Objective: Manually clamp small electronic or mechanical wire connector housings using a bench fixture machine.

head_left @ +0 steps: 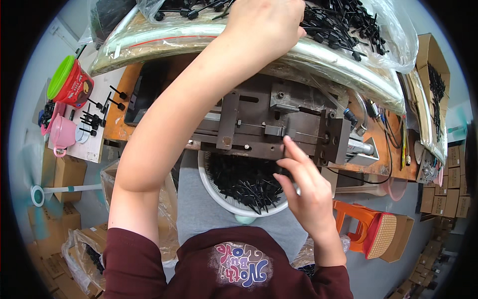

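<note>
The person sits at an orange workbench (119, 117) with a metal fixture (279, 124) bolted near its front edge; everything here is placed from that fixture.

The left hand (264, 25) reaches far past the fixture into a clear plastic bag (348, 65) full of small black plastic parts (343, 25) that lies across the back of the bench. Its fingers are curled down among the parts; whether they pinch one cannot be told, since the fingertips are hidden.

The right hand (306, 192) sits just in front of the fixture. Its forefinger is stretched out, the tip touching the fixture's front face near a thin rod (298, 133) that runs across the middle slot. The other fingers are loosely bent, and nothing clear shows between them.

Directly below the fixture, in the person's lap, rests a white round basket (211, 187) holding a heap of the same black pieces (244, 182).

To the left of the fixture, a white board (97, 144) carries a few loose black parts, and further left stand a red tub with a green lid (69, 82) and a pink cup (62, 134). To the right of the fixture cables (388, 144) trail over the bench edge, and below them stands an orange stool (373, 231). Cardboard boxes (67, 172) are stacked on the floor at the far left and far right.
</note>
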The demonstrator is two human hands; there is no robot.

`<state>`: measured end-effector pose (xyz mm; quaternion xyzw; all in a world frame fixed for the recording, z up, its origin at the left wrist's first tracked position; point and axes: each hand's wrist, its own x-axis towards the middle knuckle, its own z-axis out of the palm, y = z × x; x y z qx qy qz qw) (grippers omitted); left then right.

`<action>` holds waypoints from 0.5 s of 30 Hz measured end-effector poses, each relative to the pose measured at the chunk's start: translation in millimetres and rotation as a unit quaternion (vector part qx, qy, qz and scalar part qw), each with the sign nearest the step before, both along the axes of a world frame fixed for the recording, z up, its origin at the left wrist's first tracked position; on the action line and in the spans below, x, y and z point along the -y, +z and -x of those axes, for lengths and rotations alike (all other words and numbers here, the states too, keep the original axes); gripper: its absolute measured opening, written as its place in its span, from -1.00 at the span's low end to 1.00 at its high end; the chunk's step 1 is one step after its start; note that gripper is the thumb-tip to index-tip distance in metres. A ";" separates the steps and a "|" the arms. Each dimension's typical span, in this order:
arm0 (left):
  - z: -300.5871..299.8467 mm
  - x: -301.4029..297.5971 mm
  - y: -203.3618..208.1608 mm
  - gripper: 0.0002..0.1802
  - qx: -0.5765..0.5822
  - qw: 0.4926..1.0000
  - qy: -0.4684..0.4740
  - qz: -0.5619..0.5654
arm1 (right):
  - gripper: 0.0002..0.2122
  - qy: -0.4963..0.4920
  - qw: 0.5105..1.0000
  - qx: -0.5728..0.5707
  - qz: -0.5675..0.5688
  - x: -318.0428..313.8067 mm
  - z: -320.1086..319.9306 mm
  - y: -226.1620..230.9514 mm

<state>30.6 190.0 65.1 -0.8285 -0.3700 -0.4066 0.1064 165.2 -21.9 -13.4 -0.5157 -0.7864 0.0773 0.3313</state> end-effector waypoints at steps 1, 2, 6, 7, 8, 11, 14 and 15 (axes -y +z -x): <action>-2.3 -1.9 3.4 -0.83 -0.018 0.998 -0.007 0.067 | -0.77 0.007 1.000 0.028 -0.004 -1.8 0.7 -2.5; -3.6 -4.8 9.8 -0.81 -0.036 0.990 -0.014 0.134 | -0.78 0.015 0.998 0.055 -0.008 -3.8 1.7 -3.4; 3.4 2.4 18.1 -0.77 -0.007 0.980 -0.070 0.188 | -0.80 -0.024 0.996 0.084 -0.001 -8.0 7.8 -0.6; 4.4 7.1 22.6 -0.78 0.025 0.974 -0.080 0.210 | -0.80 -0.023 0.996 0.088 -0.003 -9.4 7.0 -0.6; 6.0 13.5 28.6 -0.79 0.057 0.967 -0.088 0.231 | -0.81 -0.022 0.995 0.092 -0.005 -10.3 6.3 -0.4; 20.7 44.5 31.8 -0.83 0.174 0.940 -0.176 0.237 | -0.80 -0.022 0.995 0.098 0.009 -9.8 6.3 1.7; 28.1 76.2 29.9 -0.84 0.238 0.920 -0.172 0.260 | -0.78 -0.014 0.992 0.122 0.031 -11.7 4.4 7.3; 28.9 83.6 24.1 -0.84 0.237 0.925 -0.166 0.248 | -0.78 -0.004 0.994 0.102 0.045 -13.5 1.6 11.6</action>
